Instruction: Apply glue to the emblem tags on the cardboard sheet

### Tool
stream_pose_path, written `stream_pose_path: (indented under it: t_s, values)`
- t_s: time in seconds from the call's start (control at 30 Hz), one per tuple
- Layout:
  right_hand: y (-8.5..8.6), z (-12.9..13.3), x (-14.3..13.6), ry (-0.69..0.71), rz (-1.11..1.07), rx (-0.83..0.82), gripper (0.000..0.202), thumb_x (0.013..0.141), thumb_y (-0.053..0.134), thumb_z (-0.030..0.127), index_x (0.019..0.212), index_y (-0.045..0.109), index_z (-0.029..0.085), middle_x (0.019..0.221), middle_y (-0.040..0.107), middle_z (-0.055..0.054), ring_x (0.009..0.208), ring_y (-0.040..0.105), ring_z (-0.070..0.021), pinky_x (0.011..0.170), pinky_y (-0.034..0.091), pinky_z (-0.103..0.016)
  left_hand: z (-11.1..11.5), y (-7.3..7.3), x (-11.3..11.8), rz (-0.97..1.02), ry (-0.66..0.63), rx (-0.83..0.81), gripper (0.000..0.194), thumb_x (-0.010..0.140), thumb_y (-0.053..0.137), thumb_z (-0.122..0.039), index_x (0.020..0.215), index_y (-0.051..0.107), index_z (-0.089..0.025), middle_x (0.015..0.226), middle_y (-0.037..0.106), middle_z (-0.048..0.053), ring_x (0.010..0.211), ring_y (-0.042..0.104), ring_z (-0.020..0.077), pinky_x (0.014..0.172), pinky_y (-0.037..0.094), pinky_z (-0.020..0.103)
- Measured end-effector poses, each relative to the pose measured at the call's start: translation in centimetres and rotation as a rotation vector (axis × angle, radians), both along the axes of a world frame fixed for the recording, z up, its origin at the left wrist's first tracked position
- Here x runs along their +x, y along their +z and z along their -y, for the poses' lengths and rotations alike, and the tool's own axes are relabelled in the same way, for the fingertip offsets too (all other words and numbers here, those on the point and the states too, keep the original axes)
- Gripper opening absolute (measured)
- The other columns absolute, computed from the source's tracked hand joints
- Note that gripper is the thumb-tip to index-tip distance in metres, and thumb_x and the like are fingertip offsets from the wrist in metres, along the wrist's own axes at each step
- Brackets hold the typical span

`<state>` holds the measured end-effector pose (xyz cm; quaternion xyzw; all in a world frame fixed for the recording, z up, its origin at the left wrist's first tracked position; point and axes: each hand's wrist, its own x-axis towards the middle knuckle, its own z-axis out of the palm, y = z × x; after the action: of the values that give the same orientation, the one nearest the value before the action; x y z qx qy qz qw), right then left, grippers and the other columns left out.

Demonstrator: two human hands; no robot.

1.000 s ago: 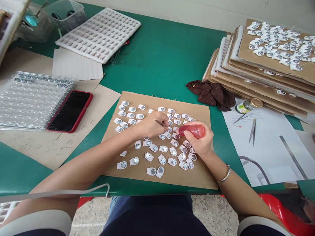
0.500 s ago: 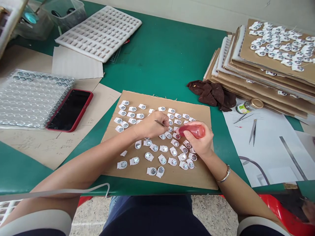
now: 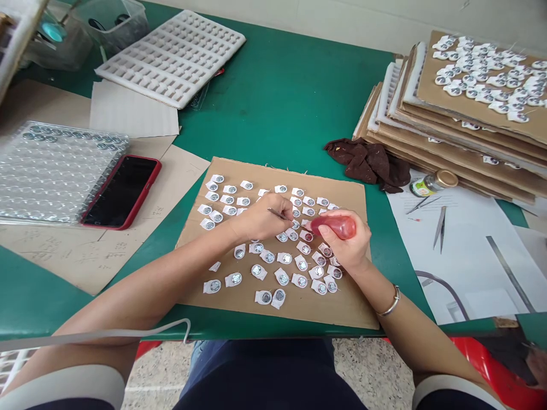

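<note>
A cardboard sheet (image 3: 273, 313) on the table carries many small white tabs with round silvery discs, such as this piece (image 3: 284, 258). My left hand (image 3: 262, 219) is closed over the sheet, pinching slim metal tweezers (image 3: 278, 214) whose tips are hard to make out among the discs. Just to its right, my right hand (image 3: 352, 242) wraps round a small red squeeze bottle (image 3: 335, 227). The bottle lies nearly level, its narrow end pointing left at a reddish-looking disc (image 3: 306, 235). I cannot tell whether the nozzle touches it.
On the left lie a red-cased phone (image 3: 122, 192) and a clear blister tray (image 3: 51, 176); behind them, a white foam tray (image 3: 171, 57). To the right are a brown cloth (image 3: 367, 162), a glass jar (image 3: 433, 183), spare tweezers (image 3: 439, 229) and stacked loaded boards (image 3: 453, 128).
The red bottle has shifted and turned very slightly in my right hand, its narrow end a little further right. My left hand and the discs look the same.
</note>
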<state>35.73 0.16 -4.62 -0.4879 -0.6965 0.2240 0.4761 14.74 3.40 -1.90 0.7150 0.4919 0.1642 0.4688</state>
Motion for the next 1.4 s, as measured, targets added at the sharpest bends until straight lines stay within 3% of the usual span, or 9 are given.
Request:
stream_pose_path:
  t_s: [0.73,1.4]
  values:
    - [0.02,0.15,0.14,0.061,0.037,0.074,0.027,0.069,0.072,0.028,0.091,0.056,0.021,0.086,0.069,-0.004,0.08,0.066,-0.0188,0.073,0.054,-0.036,0.1,0.04,0.05,0.003,0.007,0.009,0.007,0.066,0.056,-0.014,0.065,0.064,-0.014,0.063,0.062,0.001,0.055,0.052,0.0091,0.046,0.036,0.02]
    - [-0.07,0.03,0.15,0.069,-0.013,0.002,0.024,0.071,0.069,0.03,0.089,0.057,0.021,0.085,0.069,-0.004,0.081,0.066,-0.0197,0.074,0.054,-0.037,0.11,-0.52,-0.2,0.029,-0.016,0.019,0.011,0.066,0.053,-0.015,0.068,0.065,-0.014,0.067,0.063,0.002,0.059,0.053,0.0095,0.047,0.035,0.021]
